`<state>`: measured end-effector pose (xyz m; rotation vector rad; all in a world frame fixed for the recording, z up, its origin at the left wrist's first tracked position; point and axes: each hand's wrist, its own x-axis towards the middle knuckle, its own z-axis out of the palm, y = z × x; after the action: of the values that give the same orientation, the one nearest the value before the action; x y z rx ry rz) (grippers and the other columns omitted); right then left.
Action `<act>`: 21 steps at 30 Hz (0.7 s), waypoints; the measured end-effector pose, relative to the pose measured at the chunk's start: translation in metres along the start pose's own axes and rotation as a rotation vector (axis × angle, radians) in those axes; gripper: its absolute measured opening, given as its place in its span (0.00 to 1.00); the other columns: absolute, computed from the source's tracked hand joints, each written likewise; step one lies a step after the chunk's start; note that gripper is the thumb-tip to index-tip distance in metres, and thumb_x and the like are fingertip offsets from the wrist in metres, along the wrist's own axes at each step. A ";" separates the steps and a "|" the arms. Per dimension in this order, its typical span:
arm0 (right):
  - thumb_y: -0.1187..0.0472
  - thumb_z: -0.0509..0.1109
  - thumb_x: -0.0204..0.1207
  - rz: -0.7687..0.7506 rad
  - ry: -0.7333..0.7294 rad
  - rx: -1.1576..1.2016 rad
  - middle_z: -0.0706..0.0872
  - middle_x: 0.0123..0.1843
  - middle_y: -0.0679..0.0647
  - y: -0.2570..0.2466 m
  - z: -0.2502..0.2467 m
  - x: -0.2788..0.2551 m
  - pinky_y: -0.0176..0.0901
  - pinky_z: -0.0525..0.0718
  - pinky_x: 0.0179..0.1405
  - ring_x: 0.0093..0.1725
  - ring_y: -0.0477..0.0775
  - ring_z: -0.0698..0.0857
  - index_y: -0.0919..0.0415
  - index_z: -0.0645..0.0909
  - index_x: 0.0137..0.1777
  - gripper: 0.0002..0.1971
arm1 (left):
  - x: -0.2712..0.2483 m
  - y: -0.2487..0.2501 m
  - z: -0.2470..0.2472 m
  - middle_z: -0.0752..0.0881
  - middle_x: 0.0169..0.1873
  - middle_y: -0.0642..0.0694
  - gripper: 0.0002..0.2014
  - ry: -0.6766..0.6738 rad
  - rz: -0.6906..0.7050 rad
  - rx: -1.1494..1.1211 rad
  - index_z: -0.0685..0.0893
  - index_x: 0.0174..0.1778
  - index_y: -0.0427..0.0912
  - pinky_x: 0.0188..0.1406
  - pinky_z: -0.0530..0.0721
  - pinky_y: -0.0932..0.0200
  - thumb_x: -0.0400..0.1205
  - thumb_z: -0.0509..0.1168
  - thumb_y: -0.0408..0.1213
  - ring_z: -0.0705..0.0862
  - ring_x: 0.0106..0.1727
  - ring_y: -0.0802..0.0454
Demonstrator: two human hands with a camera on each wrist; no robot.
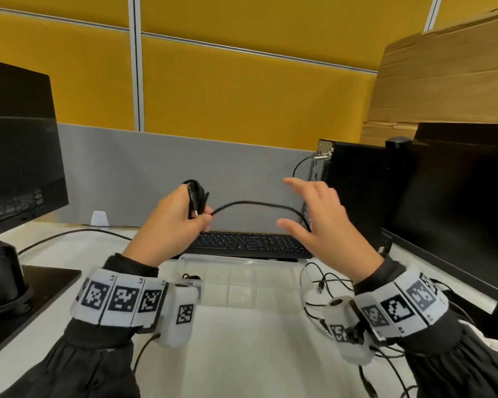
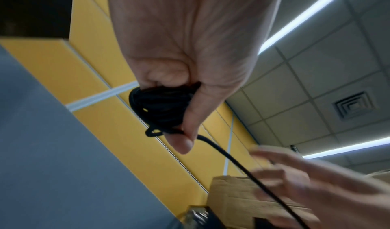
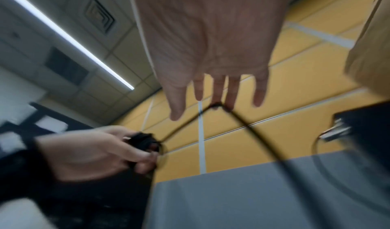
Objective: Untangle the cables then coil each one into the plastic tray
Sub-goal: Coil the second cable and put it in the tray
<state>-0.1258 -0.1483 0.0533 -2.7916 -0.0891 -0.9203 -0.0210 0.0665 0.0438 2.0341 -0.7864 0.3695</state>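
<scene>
Black cable coil (image 1: 196, 198) upright in left hand (image 1: 167, 225)'s curled fingers — tail arcing rightward over right hand (image 1: 322, 225)'s spread fingers.

In the right wrist view the black cable (image 3: 249, 129) and the left hand (image 3: 92, 154) at 8 o'clock are blurred, so whether the right hand's fingers (image 3: 232, 92) touch the cable cannot be told, and the cable's far end is hidden behind the right hand (image 1: 325, 225) in the head view.
</scene>
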 end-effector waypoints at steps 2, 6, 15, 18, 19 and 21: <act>0.50 0.65 0.79 -0.056 -0.059 0.310 0.79 0.54 0.44 -0.018 0.001 0.000 0.33 0.79 0.51 0.48 0.39 0.82 0.48 0.65 0.75 0.25 | -0.004 0.009 0.009 0.87 0.34 0.53 0.03 -0.089 0.007 -0.049 0.78 0.48 0.41 0.47 0.77 0.61 0.80 0.66 0.32 0.84 0.45 0.54; 0.50 0.63 0.80 0.001 -0.151 0.243 0.74 0.37 0.45 -0.027 0.001 0.003 0.27 0.73 0.33 0.31 0.40 0.75 0.50 0.74 0.68 0.17 | -0.008 0.018 0.023 0.89 0.33 0.50 0.04 -0.201 0.026 -0.157 0.79 0.46 0.45 0.58 0.80 0.47 0.79 0.66 0.32 0.86 0.46 0.51; 0.51 0.64 0.80 -0.130 0.015 0.100 0.83 0.41 0.46 -0.019 0.006 -0.005 0.49 0.82 0.43 0.43 0.46 0.80 0.50 0.84 0.51 0.08 | -0.008 0.024 0.029 0.90 0.37 0.40 0.29 -0.273 0.015 -0.528 0.86 0.37 0.40 0.65 0.70 0.54 0.86 0.44 0.50 0.84 0.53 0.52; 0.50 0.65 0.80 -0.242 0.050 0.067 0.78 0.36 0.43 -0.023 0.009 -0.006 0.41 0.75 0.33 0.38 0.42 0.73 0.48 0.85 0.50 0.07 | -0.009 0.028 0.029 0.90 0.35 0.47 0.23 -0.174 -0.042 -0.661 0.84 0.41 0.42 0.57 0.76 0.63 0.88 0.43 0.36 0.85 0.46 0.58; 0.50 0.65 0.80 -0.280 0.081 0.037 0.75 0.34 0.42 -0.026 0.009 -0.006 0.38 0.72 0.29 0.37 0.42 0.70 0.48 0.85 0.50 0.07 | -0.010 0.028 0.030 0.90 0.36 0.50 0.20 -0.164 -0.067 -0.686 0.83 0.43 0.42 0.52 0.77 0.66 0.88 0.45 0.34 0.86 0.44 0.62; 0.49 0.63 0.79 -0.327 0.170 -0.028 0.70 0.34 0.40 -0.030 0.007 -0.006 0.37 0.69 0.23 0.36 0.42 0.68 0.48 0.85 0.49 0.09 | -0.009 0.029 0.031 0.88 0.41 0.50 0.17 -0.175 -0.088 -0.704 0.83 0.48 0.39 0.45 0.79 0.73 0.87 0.47 0.32 0.85 0.43 0.65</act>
<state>-0.1307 -0.1178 0.0494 -2.7577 -0.5225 -1.2356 -0.0481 0.0332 0.0405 1.4366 -0.7879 -0.1339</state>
